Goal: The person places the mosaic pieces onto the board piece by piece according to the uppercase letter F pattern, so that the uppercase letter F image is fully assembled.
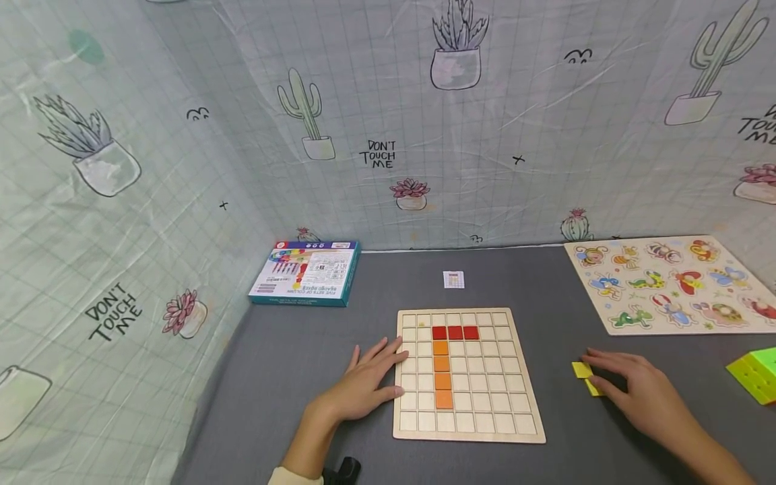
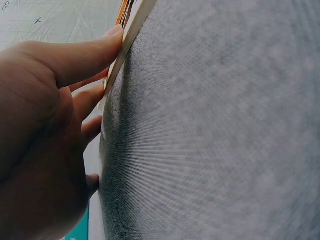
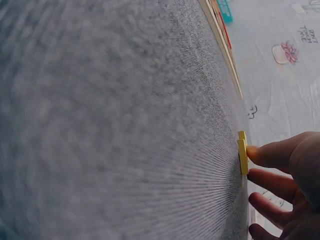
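A wooden grid board (image 1: pixel 479 422) lies on the table, with three red tiles (image 1: pixel 455 333) in a row and several orange tiles (image 1: pixel 442 364) in a column below the leftmost red one. My left hand (image 1: pixel 366 384) rests at the board's left edge, fingers spread; in the left wrist view the thumb (image 2: pixel 100 52) touches the edge. Right of the board, two yellow tiles (image 1: pixel 582 370) lie partly overlapping on the table. My right hand (image 1: pixel 636 387) touches them with thumb and index finger. In the right wrist view the thumb (image 3: pixel 270 152) is against the yellow tiles (image 3: pixel 243 155).
A boxed set (image 1: pixel 306 273) lies at the back left, and a small printed grid card (image 1: pixel 453 279) behind the board. An insect puzzle board (image 1: pixel 673 286) is at the back right. A green and yellow cube (image 1: pixel 754 374) stands at the right edge. Patterned cloth surrounds the table.
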A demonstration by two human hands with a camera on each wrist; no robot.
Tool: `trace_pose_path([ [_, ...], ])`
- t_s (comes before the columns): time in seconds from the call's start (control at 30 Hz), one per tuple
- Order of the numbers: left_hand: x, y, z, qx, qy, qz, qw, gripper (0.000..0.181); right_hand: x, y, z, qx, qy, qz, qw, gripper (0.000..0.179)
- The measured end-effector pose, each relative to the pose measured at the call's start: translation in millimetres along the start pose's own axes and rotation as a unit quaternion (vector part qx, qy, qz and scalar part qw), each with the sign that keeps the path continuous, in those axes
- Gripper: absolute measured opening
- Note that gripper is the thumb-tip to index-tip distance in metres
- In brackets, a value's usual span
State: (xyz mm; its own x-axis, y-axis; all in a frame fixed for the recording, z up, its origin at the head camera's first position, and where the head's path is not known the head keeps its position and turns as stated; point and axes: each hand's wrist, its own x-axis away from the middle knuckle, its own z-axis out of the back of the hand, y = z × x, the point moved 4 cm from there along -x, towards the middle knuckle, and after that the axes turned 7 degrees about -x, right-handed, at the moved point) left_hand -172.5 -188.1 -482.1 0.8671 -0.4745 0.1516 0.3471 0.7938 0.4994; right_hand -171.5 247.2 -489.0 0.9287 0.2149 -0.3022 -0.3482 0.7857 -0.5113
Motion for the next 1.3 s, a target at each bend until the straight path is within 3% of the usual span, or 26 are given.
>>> trace_pose_path([
  [0.23,-0.8,-0.1,0.8,-0.003,-0.003,0.004,1.0,0.06,-3.0,1.5,2.6,0.011,-0.019,-0.022,0.9995,0.031],
  [0.47,-0.4,0.2,-0.4,-0.002,-0.001,0.004,1.0,0.061,-1.3,-1.5,-0.9,-0.002,-0.037,-0.018,0.9992,0.038],
  [0.9,-1.0,-1.0,-0.8,-0.003,0.0,0.002,1.0,0.06,-2.4,-4.2,-1.8,0.025,0.001,0.027,0.9993,0.035],
  [1.3,-0.5,-1.0,-0.2,0.001,-0.002,0.004,1.0,0.06,-7.5,-14.1,0.0,-0.001,0.034,0.063,0.9974,0.029],
])
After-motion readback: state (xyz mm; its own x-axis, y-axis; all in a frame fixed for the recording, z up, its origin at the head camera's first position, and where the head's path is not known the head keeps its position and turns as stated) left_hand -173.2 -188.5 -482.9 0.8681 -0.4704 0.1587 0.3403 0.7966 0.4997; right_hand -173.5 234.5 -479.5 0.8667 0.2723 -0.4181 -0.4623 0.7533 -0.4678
